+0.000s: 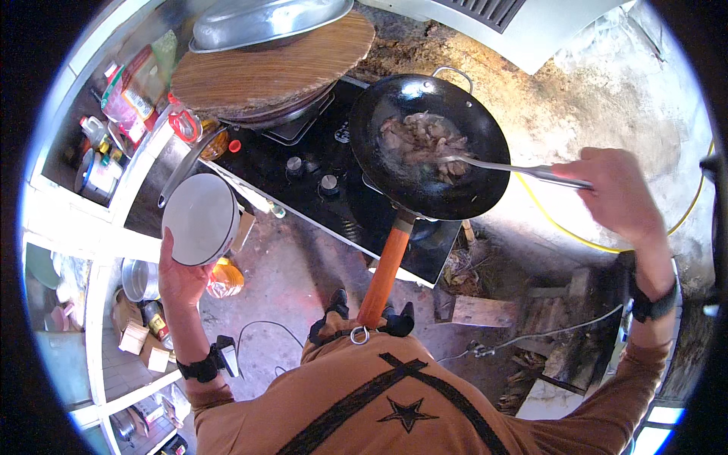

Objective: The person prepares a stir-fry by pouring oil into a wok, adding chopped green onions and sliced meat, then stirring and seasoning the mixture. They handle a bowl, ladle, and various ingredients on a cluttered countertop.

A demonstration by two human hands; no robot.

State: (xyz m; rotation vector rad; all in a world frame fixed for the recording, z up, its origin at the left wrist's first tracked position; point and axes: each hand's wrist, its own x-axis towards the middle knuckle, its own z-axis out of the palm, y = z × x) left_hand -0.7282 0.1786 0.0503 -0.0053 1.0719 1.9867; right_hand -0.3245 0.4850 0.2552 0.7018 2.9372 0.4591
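My left hand [187, 278] grips a white enamel bowl [199, 219] with a dark rim by its lower edge, tilted so that its pale round face shows. In my right hand [617, 190] is the handle of a metal spatula [523, 168]. The spatula's head reaches into a black wok [398, 187] on the gas stove. Pieces of browned meat [424, 136] lie in the wok, and the spatula's tip touches them. The wok's orange wooden handle [387, 267] points towards my body, with neither hand on it.
A large round wooden lid [273, 68] bears a metal basin [273, 23] left of the wok. The black stove top [307, 153] carries knobs. A ladle [190, 165] lies near the bowl. Shelves with bottles and bags stand left. A yellow hose [551, 224] runs along the right wall.
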